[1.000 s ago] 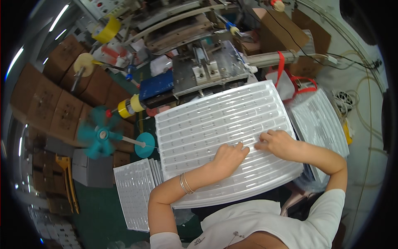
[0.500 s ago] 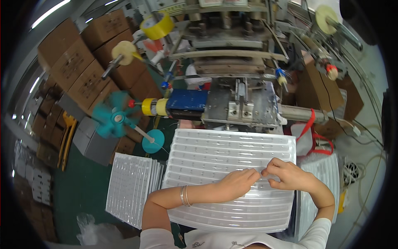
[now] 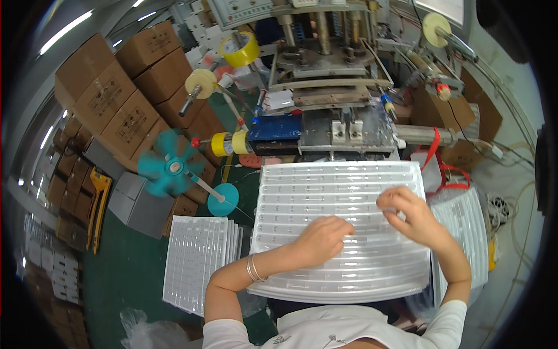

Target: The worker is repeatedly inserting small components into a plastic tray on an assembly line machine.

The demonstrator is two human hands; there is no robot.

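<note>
I view a factory workshop, in which machine work and storage share one floor. At upper centre, a column press (image 3: pixel 323 61) with upright metal posts, and a control box (image 3: pixel 241 13) beside it, mark the place as industrial. A yellow tape roll (image 3: pixel 240 50) hangs on a spindle near the press. Storage occupies the left side: I note tall stacks of brown shipping cartons (image 3: pixel 116 116) and a yellow frame (image 3: pixel 100 206) resembling pallet-truck forks. Ribbed white panels (image 3: pixel 343 200), piled alike at centre and lower left, indicate batch work. Fluorescent tubes (image 3: pixel 65 32) light the upper left; green flooring (image 3: pixel 119 279) shows below.
</note>
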